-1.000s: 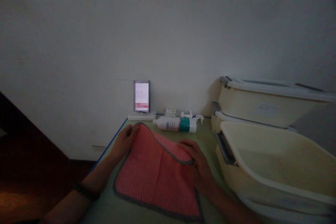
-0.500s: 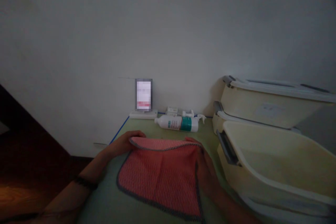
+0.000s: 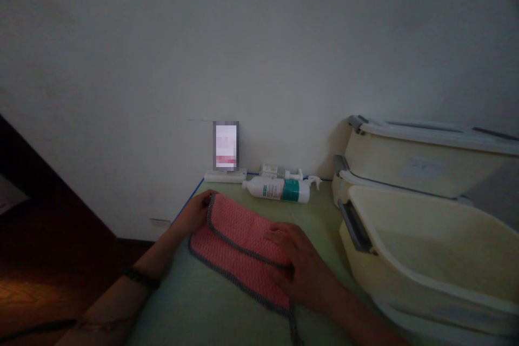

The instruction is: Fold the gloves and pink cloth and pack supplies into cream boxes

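A pink waffle-weave cloth (image 3: 237,232) with a grey stitched edge lies folded into a narrow band on the pale green table (image 3: 203,313). My left hand (image 3: 195,212) pinches the cloth's far left corner near the table's left edge. My right hand (image 3: 298,265) lies flat on the cloth's near right part, fingers spread and pressing it down.
A white spray bottle (image 3: 279,189) with a teal label lies on its side at the back by the wall, beside a small standing card (image 3: 226,146) on a white base. Cream plastic tubs (image 3: 425,238) are stacked at the right; the nearest is open.
The cloth has been folded over once more into a narrower band. My right hand moved from the cloth's right edge onto its top; my left hand stayed at the far left corner.
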Demonstrator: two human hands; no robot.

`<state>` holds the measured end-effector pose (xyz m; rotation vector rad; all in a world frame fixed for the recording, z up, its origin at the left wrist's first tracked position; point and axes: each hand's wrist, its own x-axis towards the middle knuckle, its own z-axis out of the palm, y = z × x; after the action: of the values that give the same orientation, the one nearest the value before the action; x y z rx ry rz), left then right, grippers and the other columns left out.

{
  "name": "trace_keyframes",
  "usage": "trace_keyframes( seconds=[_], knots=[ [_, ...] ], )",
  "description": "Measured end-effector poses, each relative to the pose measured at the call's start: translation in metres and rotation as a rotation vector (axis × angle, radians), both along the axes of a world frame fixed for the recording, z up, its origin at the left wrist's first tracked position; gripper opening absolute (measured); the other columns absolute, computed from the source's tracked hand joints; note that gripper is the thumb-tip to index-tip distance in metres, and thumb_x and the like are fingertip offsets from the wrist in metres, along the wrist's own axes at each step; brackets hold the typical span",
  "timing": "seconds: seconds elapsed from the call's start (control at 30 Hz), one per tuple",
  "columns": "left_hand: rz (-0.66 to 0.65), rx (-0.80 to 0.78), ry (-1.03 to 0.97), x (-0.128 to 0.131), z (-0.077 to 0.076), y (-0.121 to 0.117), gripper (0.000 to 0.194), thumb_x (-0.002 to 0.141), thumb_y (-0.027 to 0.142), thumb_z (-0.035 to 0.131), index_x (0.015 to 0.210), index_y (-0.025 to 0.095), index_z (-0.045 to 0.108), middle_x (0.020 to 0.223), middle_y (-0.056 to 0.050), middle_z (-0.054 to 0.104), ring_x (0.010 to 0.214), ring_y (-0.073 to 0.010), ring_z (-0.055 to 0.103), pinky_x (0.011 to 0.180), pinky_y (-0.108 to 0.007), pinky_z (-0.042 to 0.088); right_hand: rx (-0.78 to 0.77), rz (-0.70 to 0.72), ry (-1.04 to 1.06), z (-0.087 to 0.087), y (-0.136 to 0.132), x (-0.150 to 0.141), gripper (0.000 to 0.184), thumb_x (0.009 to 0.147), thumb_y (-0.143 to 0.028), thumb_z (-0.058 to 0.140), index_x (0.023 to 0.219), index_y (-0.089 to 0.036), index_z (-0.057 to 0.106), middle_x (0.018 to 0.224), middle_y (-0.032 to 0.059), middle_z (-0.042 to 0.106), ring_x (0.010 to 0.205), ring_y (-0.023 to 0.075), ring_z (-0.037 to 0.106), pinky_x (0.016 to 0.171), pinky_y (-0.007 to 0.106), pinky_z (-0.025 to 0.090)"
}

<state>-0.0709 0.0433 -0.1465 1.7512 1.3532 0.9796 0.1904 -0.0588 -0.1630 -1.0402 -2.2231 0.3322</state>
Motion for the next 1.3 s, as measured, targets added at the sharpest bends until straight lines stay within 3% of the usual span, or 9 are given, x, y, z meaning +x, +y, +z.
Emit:
trace_keyframes(
  seconds=[0.17,0.33,0.47,0.6,0.77,0.93,1.03,1.23,1.3],
  knots=[
    [0.073,-0.062,-0.038,0.001,-0.001,-0.001,0.027,0.066,0.034,0.054,0.086,0.017,0.055,0.064,-0.002,0.067,0.064,-0.0205,0.062,0.057,-0.028,0.045,-0.051,-0.044,-0.123,-0.006,0.009,0.001,0.016,0.08,-0.021,0.054,0.094,-0.021,0.063,0.098,0.0061,0.06,0.094,0.0201,0.051,0.084,0.039,0.042],
    [0.101,-0.14,-0.066,-0.002,-0.002,0.003,0.028,0.062,0.036,0.058,0.083,0.017,0.055,0.06,0.0,0.065,0.059,-0.0198,0.061,0.055,-0.027,0.045,0.1,-0.146,-0.014,-0.007,0.012,0.005,0.015,0.085,-0.016,0.044,0.087,-0.017,0.058,0.083,0.0074,0.062,0.081,0.0197,0.054,0.076,0.039,0.044],
    [0.142,-0.188,-0.082,-0.004,0.0,0.005,0.029,0.06,0.034,0.06,0.083,0.018,0.057,0.06,0.0,0.066,0.061,-0.0206,0.062,0.056,-0.028,0.045,0.202,-0.006,0.043,0.003,0.005,0.006,0.015,0.087,-0.016,0.04,0.091,-0.018,0.054,0.084,0.0066,0.061,0.08,0.0176,0.053,0.074,0.035,0.045],
    [0.196,-0.249,-0.066,-0.012,0.0,0.009,0.025,0.059,0.042,0.064,0.068,0.018,0.061,0.062,-0.005,0.068,0.065,-0.024,0.063,0.054,-0.028,0.044,0.143,0.127,-0.084,0.009,-0.003,0.001,0.016,0.087,-0.016,0.041,0.091,-0.019,0.056,0.08,0.0053,0.064,0.077,0.017,0.057,0.071,0.032,0.045],
    [0.199,-0.367,-0.097,-0.016,0.001,0.01,0.054,0.068,0.067,0.041,0.059,0.017,0.061,0.053,-0.008,0.066,0.046,-0.0217,0.058,0.042,-0.028,0.039,0.012,0.128,-0.107,0.008,-0.006,-0.001,0.019,0.086,-0.023,0.043,0.099,-0.019,0.057,0.086,0.0058,0.065,0.082,0.0172,0.058,0.076,0.032,0.045],
    [0.148,-0.343,-0.133,-0.009,0.002,0.006,0.036,0.051,0.047,0.071,0.069,0.017,0.064,0.062,-0.005,0.069,0.057,-0.021,0.062,0.051,-0.026,0.044,0.005,0.027,-0.084,0.004,0.0,0.001,0.025,0.087,-0.025,0.043,0.107,-0.019,0.056,0.107,0.0089,0.061,0.099,0.0198,0.052,0.087,0.038,0.041],
    [0.085,-0.311,-0.19,-0.003,0.004,0.0,0.035,0.055,0.041,0.071,0.08,0.018,0.063,0.074,-0.005,0.07,0.066,-0.0212,0.063,0.059,-0.028,0.047,-0.037,0.008,-0.155,0.004,0.003,0.0,0.025,0.085,-0.026,0.046,0.106,-0.023,0.06,0.111,0.0077,0.06,0.101,0.0217,0.052,0.088,0.04,0.041],
    [-0.183,-0.22,-0.272,0.016,0.004,-0.015,0.03,0.069,0.036,0.063,0.094,0.02,0.064,0.095,-0.005,0.068,0.088,-0.0207,0.061,0.078,-0.031,0.046,-0.274,-0.158,-0.101,0.018,-0.001,0.0,0.029,0.089,-0.033,0.036,0.092,-0.023,0.063,0.07,0.0022,0.066,0.06,0.0165,0.06,0.056,0.029,0.043],
    [-0.235,-0.192,-0.224,0.028,0.002,-0.022,0.025,0.071,0.034,0.062,0.091,0.02,0.066,0.095,-0.005,0.067,0.088,-0.0199,0.061,0.079,-0.03,0.046,-0.294,-0.218,-0.02,0.017,0.0,0.001,0.028,0.089,-0.034,0.035,0.091,-0.022,0.061,0.072,0.0022,0.066,0.058,0.0147,0.059,0.055,0.028,0.043]
  ],
)
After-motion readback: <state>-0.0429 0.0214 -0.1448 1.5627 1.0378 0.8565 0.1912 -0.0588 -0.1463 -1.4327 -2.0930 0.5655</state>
